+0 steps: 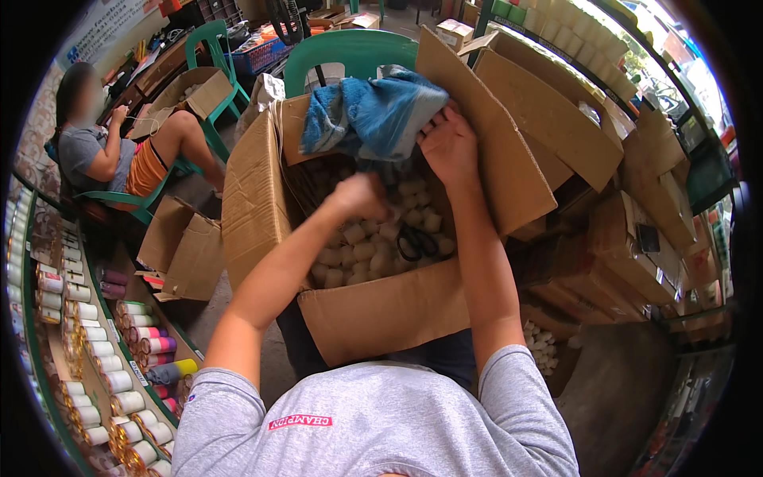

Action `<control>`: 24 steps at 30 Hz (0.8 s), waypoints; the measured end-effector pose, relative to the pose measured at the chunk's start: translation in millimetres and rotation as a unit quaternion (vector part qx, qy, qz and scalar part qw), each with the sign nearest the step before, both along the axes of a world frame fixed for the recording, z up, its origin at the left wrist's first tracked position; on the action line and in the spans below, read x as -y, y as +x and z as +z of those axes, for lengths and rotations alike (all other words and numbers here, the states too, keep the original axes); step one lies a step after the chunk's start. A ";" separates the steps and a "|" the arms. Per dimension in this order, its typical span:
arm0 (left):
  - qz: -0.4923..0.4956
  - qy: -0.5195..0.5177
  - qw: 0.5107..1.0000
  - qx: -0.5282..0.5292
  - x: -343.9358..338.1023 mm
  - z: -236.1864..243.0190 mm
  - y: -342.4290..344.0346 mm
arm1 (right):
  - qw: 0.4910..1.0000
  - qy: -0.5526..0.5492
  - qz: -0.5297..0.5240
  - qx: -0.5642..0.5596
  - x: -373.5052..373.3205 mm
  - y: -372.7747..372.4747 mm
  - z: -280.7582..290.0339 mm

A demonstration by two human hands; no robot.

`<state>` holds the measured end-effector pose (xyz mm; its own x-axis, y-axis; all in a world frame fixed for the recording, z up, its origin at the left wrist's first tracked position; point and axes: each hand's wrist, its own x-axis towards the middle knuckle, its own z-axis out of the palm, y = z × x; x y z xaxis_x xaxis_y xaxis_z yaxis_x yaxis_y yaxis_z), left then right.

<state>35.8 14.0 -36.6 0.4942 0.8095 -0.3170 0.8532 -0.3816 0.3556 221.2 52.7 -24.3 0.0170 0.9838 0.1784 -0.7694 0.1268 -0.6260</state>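
Closest to you, below your forearms, the near flap of the large cardboard box [389, 322] hangs down toward your lap. Inside it lies a heap of small white pieces [362, 253], and black-handled scissors [416, 242] rest on their right side. Your left hand [364, 197] is over the heap, towards the far side; it is blurred, so I cannot tell whether its fingers hold anything. Your right hand [451, 151] is palm up beside the right flap, its fingers slightly bent at the edge of the blue cloth [362, 115]; whether they grip it, I cannot tell. That cloth drapes over the box's far side. Behind it stands a green chair [350, 48], and a co-worker [99, 151] sits further left.
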 end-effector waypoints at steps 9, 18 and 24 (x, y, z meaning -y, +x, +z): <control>0.255 -0.243 0.637 0.685 -24.3 41.8 -43.6 | 0.983 -0.023 0.110 0.147 -1.7 -17.2 -5.8; 0.214 -0.092 0.741 0.630 -10.9 47.8 -20.2 | 0.931 0.115 -0.017 0.345 1.9 -40.7 -2.8; 0.119 0.197 0.777 0.586 -7.8 36.4 -3.6 | 0.994 0.040 0.093 -0.032 1.8 -41.8 -8.6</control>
